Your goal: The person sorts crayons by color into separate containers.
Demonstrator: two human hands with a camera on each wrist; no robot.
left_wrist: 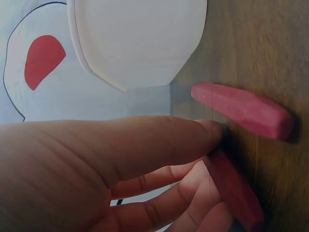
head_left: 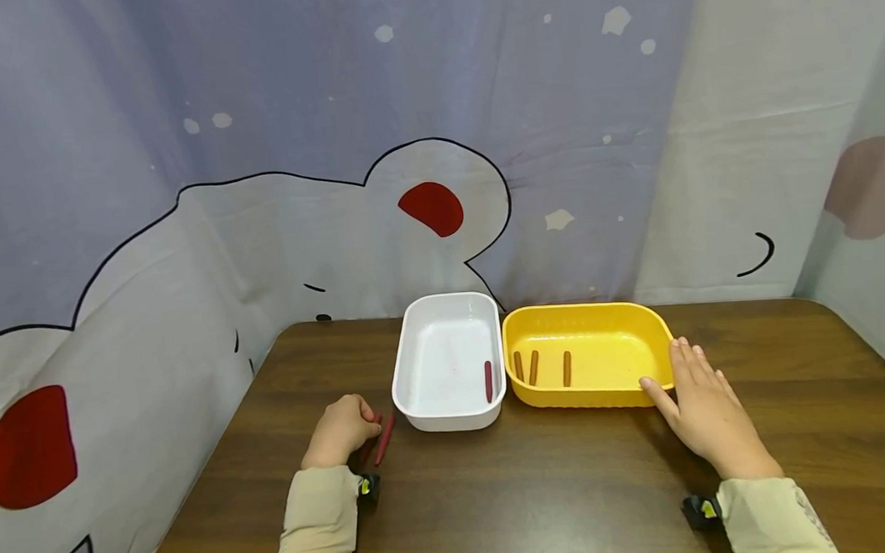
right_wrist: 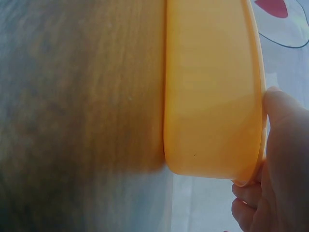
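At the left of the table, my left hand point(head_left: 343, 429) has its thumb and fingers round the upper end of a dark red crayon point(left_wrist: 236, 191), which lies close to the wood. Another red crayon point(head_left: 385, 440) rests on the table just right of those fingers. A third red crayon point(head_left: 489, 382) lies inside the white tray point(head_left: 450, 422), along its right wall. My right hand point(head_left: 708, 417) rests on the right end of the yellow tray point(head_left: 584, 398), fingers extended and thumb on the front rim. Three brown crayons, one of them the rightmost brown crayon point(head_left: 567, 369), lie in the yellow tray's left half.
The two trays stand side by side near the back of the brown wooden table point(head_left: 544, 488). Right behind the table hangs a printed curtain point(head_left: 298, 242). Dark wrist cameras sit on both cuffs, close over the tabletop.
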